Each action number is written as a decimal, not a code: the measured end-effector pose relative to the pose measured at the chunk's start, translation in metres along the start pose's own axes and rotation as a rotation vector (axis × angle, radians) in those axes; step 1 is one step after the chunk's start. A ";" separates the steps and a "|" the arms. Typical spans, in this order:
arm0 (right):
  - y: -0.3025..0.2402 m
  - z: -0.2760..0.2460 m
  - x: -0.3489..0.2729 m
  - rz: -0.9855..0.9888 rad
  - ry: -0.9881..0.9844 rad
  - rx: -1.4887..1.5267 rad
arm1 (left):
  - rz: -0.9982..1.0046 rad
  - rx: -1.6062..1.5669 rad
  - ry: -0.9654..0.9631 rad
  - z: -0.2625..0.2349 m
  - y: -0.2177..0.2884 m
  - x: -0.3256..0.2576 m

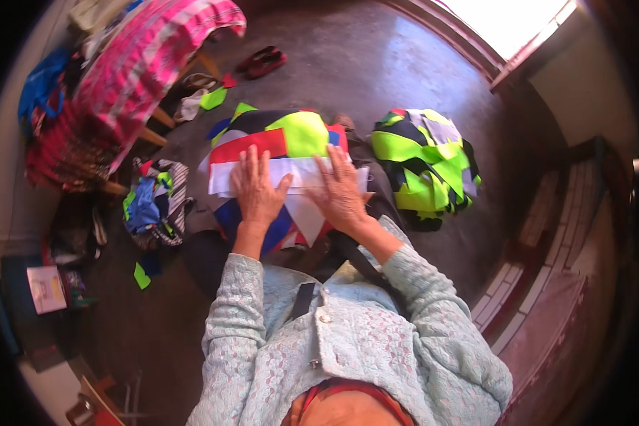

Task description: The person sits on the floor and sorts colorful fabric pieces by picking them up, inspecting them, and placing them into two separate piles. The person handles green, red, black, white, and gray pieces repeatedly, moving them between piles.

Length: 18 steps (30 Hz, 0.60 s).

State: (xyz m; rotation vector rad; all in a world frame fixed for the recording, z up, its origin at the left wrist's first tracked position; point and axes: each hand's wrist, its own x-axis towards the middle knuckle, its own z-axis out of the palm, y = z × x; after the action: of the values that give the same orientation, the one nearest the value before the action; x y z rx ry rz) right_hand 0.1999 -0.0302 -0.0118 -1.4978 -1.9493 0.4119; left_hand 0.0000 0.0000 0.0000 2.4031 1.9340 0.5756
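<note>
Resting left hand (260, 188) and right hand (339, 195), both spread palm-down, on white cloth (222, 179) lying across coloured scraps (307, 133), seemingly working partway through, leaving green cloth heap (433, 157) on floor (337, 57) untouched.

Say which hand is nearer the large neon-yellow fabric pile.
Right: the right hand is left of the fabric pile; the left hand is farther left; both touch white fabric.

We wear a pale aqua cardigan (366, 344), its fabric textured in a lacy, raised pattern, with a round, light button (324, 319) at the front. Its long left sleeve (234, 309) and right sleeve (433, 291) match. Red-orange cloth (319, 392) edges the neckline; a narrow black strip (303, 300) crosses the lower front.
</note>
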 end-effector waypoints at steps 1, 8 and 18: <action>-0.015 -0.006 0.002 0.001 -0.071 -0.086 | -0.008 0.072 0.010 0.005 -0.002 -0.001; 0.000 -0.005 -0.008 -0.010 -0.118 -0.081 | -0.068 0.134 -0.104 -0.001 0.015 0.002; 0.013 -0.060 -0.019 0.027 -0.027 0.285 | -0.125 0.133 -0.174 -0.004 0.016 0.002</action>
State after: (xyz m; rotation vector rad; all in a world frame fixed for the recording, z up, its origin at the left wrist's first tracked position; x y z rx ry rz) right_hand 0.2520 -0.0523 0.0198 -1.3405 -1.8041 0.6939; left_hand 0.0142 -0.0033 0.0081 2.2932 2.0878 0.2324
